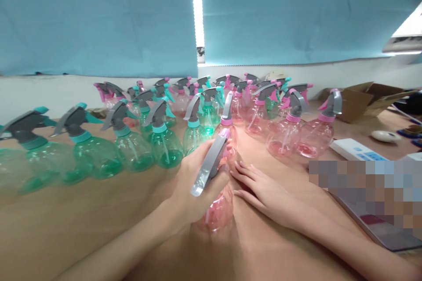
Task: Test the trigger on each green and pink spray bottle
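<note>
My left hand (pixel 198 180) is wrapped around the neck of a pink spray bottle (pixel 218 210) with a grey trigger head and pink nozzle. This bottle is upright at the front middle of the table. Just right of it, my right hand (pixel 260 182) lies low over the tabletop with its fingers stretched toward the bottle, holding nothing. Directly behind the held bottle stands another pink spray bottle (pixel 227 131), partly hidden by my left hand. A green spray bottle (pixel 166 149) is close by on the left.
A row of green spray bottles (pixel 99 158) runs to the left. Several pink spray bottles (pixel 284 138) stand behind and right. At the right are a cardboard box (pixel 356 103), a white mouse (pixel 385 136), a white device (pixel 354 149) and a blurred-out patch. Blue curtains (pixel 99 17) hang behind.
</note>
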`<action>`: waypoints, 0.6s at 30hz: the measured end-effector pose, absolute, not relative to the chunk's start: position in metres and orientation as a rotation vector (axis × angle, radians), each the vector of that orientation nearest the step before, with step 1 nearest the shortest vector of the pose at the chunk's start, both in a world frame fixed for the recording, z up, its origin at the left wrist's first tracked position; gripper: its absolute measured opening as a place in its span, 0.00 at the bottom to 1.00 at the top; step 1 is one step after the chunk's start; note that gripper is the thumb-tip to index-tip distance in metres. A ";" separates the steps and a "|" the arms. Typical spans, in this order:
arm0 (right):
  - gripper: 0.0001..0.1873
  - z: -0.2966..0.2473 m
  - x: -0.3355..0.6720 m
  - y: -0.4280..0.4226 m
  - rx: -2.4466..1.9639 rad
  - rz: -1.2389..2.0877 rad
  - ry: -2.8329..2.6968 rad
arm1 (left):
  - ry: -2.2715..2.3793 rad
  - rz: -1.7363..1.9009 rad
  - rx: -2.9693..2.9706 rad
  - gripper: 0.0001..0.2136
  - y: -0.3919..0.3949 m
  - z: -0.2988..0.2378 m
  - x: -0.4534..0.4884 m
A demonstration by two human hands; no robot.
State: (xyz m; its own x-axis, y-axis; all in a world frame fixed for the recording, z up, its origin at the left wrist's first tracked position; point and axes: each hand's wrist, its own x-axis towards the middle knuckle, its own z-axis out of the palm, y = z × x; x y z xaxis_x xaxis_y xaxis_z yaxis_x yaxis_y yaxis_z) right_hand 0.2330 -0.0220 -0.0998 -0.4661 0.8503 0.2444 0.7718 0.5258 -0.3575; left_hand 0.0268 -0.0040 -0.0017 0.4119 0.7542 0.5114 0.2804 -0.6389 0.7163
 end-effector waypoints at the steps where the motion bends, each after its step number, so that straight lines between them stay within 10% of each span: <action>1: 0.28 -0.100 0.233 -0.022 -1.338 0.274 -2.381 | 0.879 1.167 2.136 0.08 -0.004 -0.002 0.027; 18: 0.29 -0.100 0.233 -0.021 -1.352 0.288 -2.413 | 0.709 1.043 2.093 0.11 0.000 0.004 0.024</action>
State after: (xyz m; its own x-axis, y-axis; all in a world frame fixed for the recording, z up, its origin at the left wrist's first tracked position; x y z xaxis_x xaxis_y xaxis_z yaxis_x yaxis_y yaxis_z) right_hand 0.2328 -0.0212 -0.0996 -0.4784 0.8529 0.2088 0.7800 0.5220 -0.3452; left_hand 0.0244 0.0002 0.0041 0.5297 0.7130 0.4593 0.1646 -0.6177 0.7690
